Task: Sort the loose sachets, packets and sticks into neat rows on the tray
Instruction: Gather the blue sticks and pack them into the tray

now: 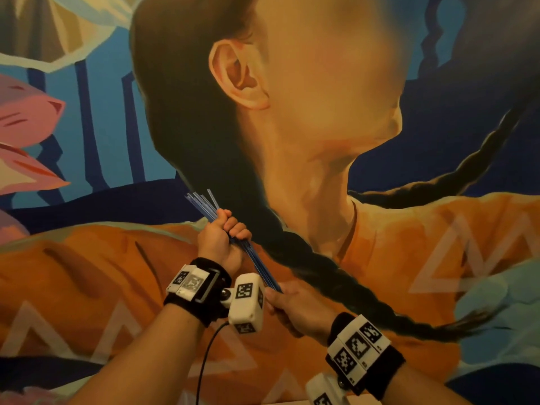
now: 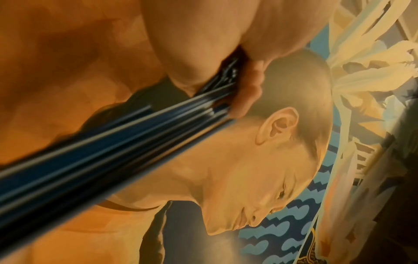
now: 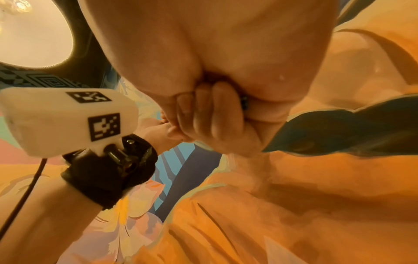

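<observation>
The left hand [image 1: 219,244] clenches the blue sticks [image 1: 204,204] mid-bundle at frame centre; their long axis slants down-right into the right hand [image 1: 295,309], which grasps their lower ends.

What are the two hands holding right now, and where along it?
A bundle of thin blue sticks: left hand grips near its upper end, right hand holds its lower end.

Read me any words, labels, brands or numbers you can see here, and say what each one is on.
There are no readable words or numbers.
Wrist camera units: black-and-white square marker patterns only, no letters.
Blue sticks held in the left hand and right hand: no print can be made out.
Wall mural: pale triangle shapes, no text.
</observation>
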